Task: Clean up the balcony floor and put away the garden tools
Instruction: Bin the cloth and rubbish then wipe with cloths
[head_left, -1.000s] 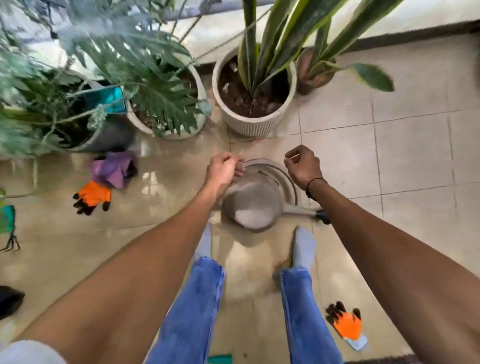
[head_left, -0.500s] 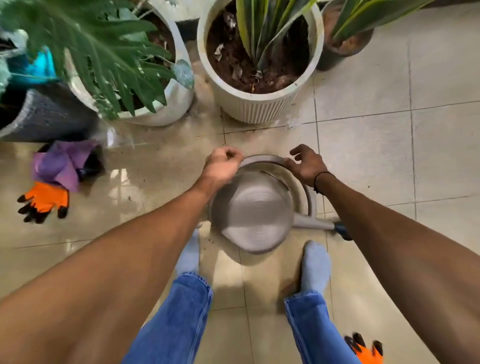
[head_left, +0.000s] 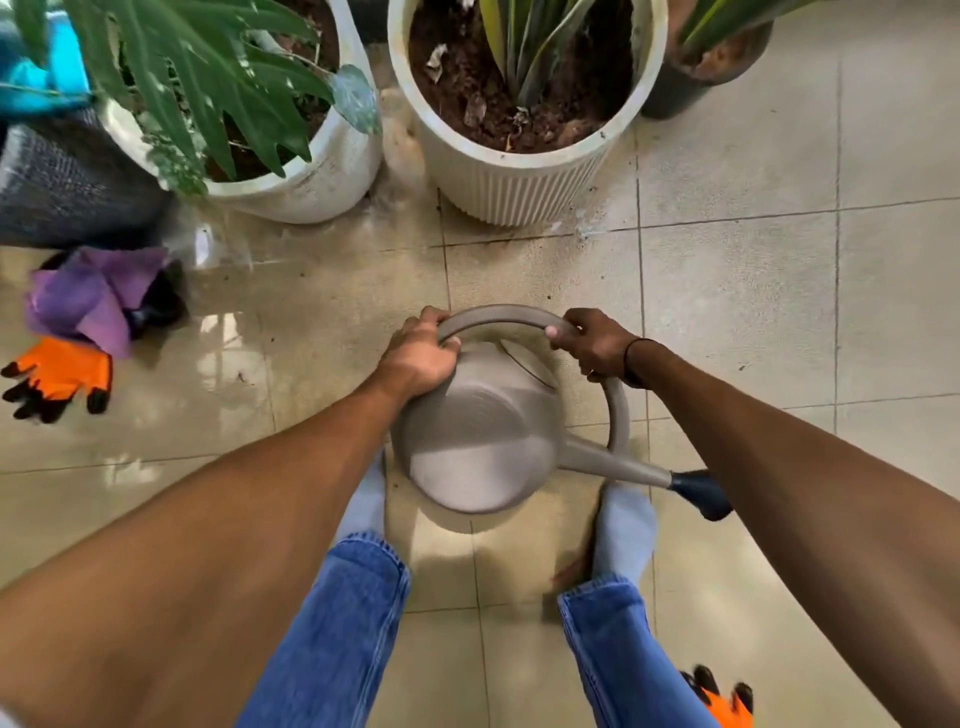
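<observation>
My left hand (head_left: 418, 358) and right hand (head_left: 592, 343) both grip the can's (head_left: 478, 447) handle, fingers closed around it, can between my feet over the floor (head_left: 753, 291). Half a second ago, my right hand only touched it.

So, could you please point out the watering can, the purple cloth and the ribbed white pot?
watering can (head_left: 478, 447): head view, on its grey body.
purple cloth (head_left: 93, 299): head view, on its middle fold.
ribbed white pot (head_left: 519, 192): head view, on its fluted wall.
</observation>
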